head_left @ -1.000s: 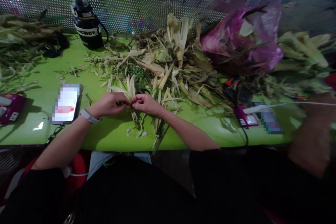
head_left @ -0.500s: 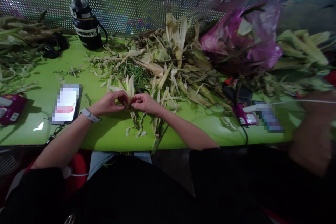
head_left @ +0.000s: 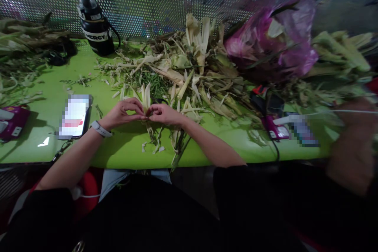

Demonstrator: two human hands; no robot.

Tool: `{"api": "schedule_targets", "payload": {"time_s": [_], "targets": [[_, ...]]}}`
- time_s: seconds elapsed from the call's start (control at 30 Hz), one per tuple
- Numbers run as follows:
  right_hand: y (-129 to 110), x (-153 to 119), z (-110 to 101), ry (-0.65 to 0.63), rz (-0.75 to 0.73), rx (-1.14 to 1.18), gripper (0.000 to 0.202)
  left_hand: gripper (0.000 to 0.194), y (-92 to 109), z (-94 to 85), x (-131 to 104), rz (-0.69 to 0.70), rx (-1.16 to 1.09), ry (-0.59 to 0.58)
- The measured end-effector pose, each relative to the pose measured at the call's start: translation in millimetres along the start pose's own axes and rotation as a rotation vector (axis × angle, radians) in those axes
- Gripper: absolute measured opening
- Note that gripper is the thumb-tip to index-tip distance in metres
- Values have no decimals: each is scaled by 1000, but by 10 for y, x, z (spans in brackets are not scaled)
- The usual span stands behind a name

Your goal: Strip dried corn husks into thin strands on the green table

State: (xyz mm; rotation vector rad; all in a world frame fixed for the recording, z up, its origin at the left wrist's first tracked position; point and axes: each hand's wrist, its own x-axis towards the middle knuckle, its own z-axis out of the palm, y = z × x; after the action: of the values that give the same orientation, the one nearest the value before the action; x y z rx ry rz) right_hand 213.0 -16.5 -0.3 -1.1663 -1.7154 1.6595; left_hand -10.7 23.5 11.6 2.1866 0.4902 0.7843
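Pale corn husk strips (head_left: pixel 145 93) stand up between my two hands above the green table (head_left: pixel 126 157). My left hand (head_left: pixel 125 111), with a white band on its wrist, is closed in a pinch at their lower end. Pressed against its fingertips, my right hand (head_left: pixel 165 114) pinches the same spot from the other side. My fingers hide the point where the strips are gripped. Dark scissor-like loops (head_left: pixel 160 101) show partly behind my right hand. Dry strips (head_left: pixel 152 134) and small scraps lie on the table just below my hands.
A heap of dry husks (head_left: pixel 206 75) spreads beyond my hands. A black bottle (head_left: pixel 99 33) stands at the back left. Phones (head_left: pixel 76 116) and purple power strips (head_left: pixel 13 124) lie left and right. At back right sits a pink plastic bag (head_left: pixel 271 43). Another person's arm (head_left: pixel 352 149) is at far right.
My left fingers have stretched out and come rightward, so their tips now meet my right fingertips. My right hand has barely moved. The husk strips stay in place.
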Motion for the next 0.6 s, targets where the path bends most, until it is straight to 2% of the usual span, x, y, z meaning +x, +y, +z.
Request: {"api": "schedule_targets", "payload": {"time_s": [0.07,0.17,0.3,0.37,0.43,0.53,0.6], "targets": [[-52,-24,-145,-45,-16,-108,29,15,29,-26,11,-46,-24,34],[-97,-53,-388,-124,-33,-253,25,21,43,-56,12,-125,-105,74],[-51,-64,-636,-174,-2,-286,31,28,44,-68,-13,-262,-382,161],[-10,-54,-685,-120,16,-206,31,30,42,-62,-27,-342,-507,160],[13,-35,-670,7,-12,-74,32,30,35,-45,-36,-397,-592,121],[-16,-8,-534,188,-140,209,33,29,22,9,-35,-427,-651,87],[-67,2,-391,226,-219,413,34,29,23,55,-29,-443,-647,83]]}}
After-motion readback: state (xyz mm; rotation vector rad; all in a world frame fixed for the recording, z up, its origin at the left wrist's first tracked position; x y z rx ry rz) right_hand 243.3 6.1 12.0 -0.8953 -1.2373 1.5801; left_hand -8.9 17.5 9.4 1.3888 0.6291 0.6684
